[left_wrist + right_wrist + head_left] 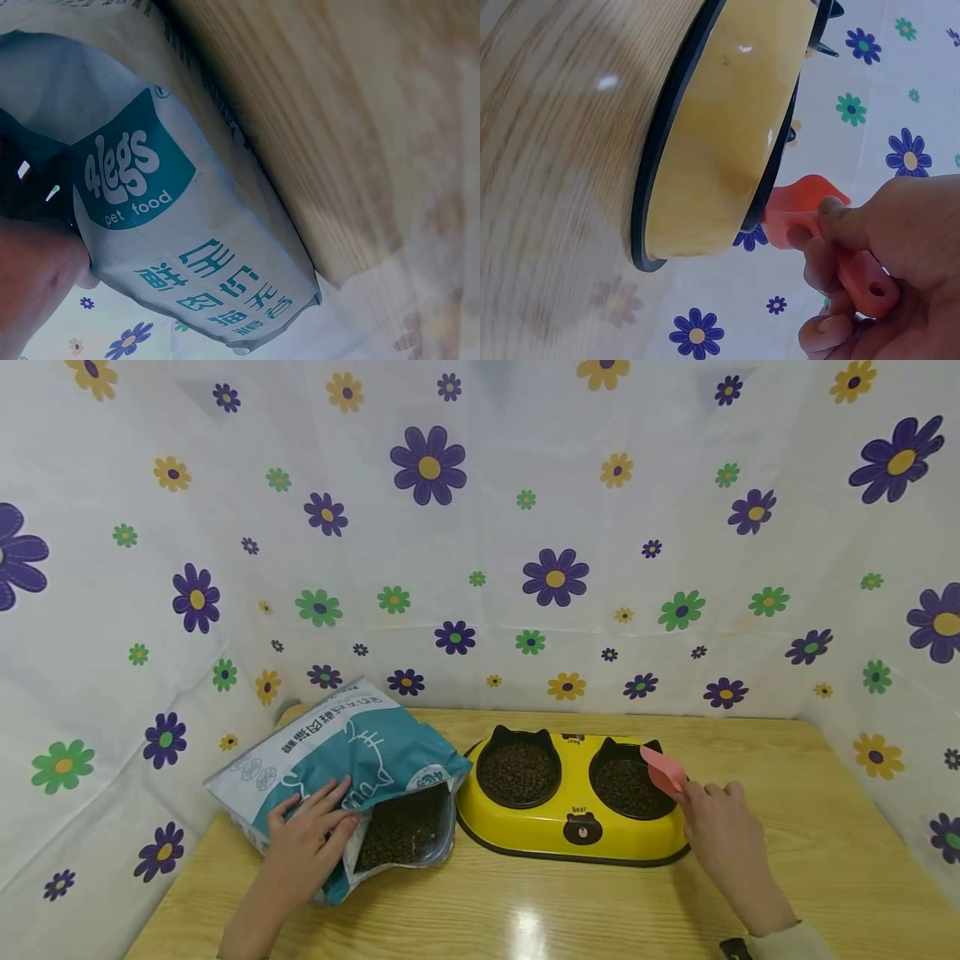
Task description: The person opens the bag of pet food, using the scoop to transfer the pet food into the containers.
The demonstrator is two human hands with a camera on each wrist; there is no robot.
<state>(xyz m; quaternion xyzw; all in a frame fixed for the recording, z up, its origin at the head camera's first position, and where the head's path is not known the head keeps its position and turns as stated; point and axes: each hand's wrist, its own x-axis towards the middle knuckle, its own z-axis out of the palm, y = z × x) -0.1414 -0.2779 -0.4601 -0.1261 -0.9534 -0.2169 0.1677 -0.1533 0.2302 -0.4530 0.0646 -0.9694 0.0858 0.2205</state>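
A teal-and-white pet food bag (405,735) lies tilted on the table, its mouth gaping and brown kibble (401,835) visible inside. My left hand (311,835) grips the bag beside its opening; in the left wrist view, part of that hand overlaps the bag's side. My right hand (723,835) holds a pink scoop (663,771) by its handle, its head over the right bowl's rim. Both the left bowl (519,797) and right bowl (636,814) are black, cat-eared and hold kibble. They sit in a yellow feeder stand (517,835) with bear pictures.
The wooden table (570,910) runs under the bag and feeder. A white cloth (495,535) with purple, green and yellow flowers hangs behind and at both sides. The feeder's black base edge (652,165) shows in the right wrist view.
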